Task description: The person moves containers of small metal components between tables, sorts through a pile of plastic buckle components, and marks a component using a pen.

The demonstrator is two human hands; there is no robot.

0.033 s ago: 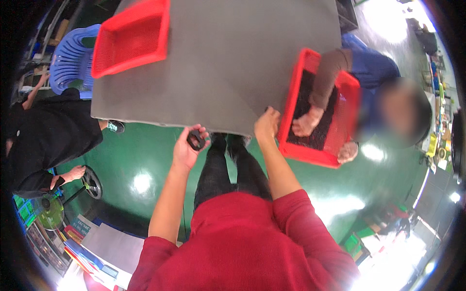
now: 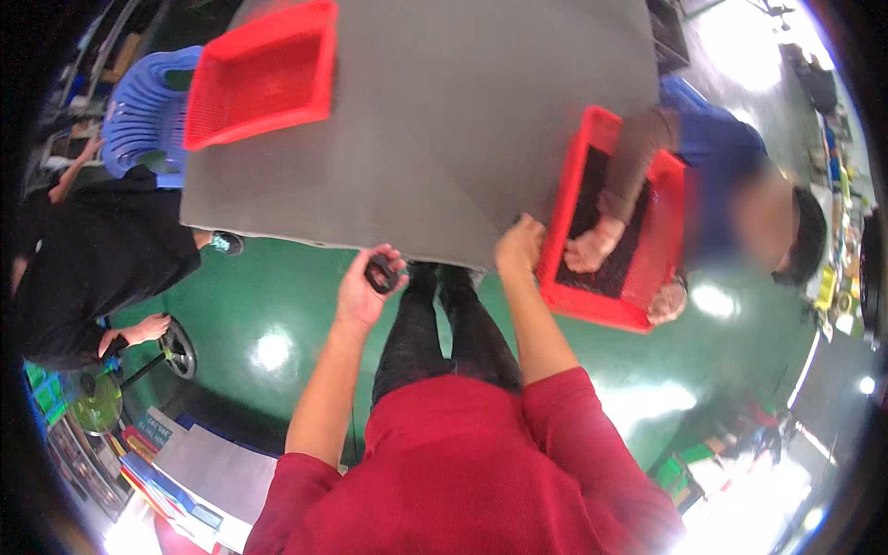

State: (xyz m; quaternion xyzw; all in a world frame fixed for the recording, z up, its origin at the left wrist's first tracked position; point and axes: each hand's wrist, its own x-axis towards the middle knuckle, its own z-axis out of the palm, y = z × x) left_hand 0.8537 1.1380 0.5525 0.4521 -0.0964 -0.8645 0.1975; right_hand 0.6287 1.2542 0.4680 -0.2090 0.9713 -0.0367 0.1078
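Observation:
My left hand, palm up just off the table's near edge, has its fingers curled round a small black ring-shaped part with an opening through it. My right hand is closed at the table's near right corner, beside a red plastic basket. Whatever its fingers hold, if anything, is hidden, though a dark speck shows at the fingertips. Small dark pieces lie in that basket. A co-worker's hand reaches in over them, and the co-worker's other hand is at the basket's near rim.
Between the baskets stretches a grey-covered table. A second red basket sits at its far left, near a blue plastic chair. Another person in black is at the left, close to a dark wheel. Green floor surrounds my legs.
The whole view has shifted slightly, moving the table and baskets a little to the right. The co-worker's head has moved a little. My left hand still holds the black part.

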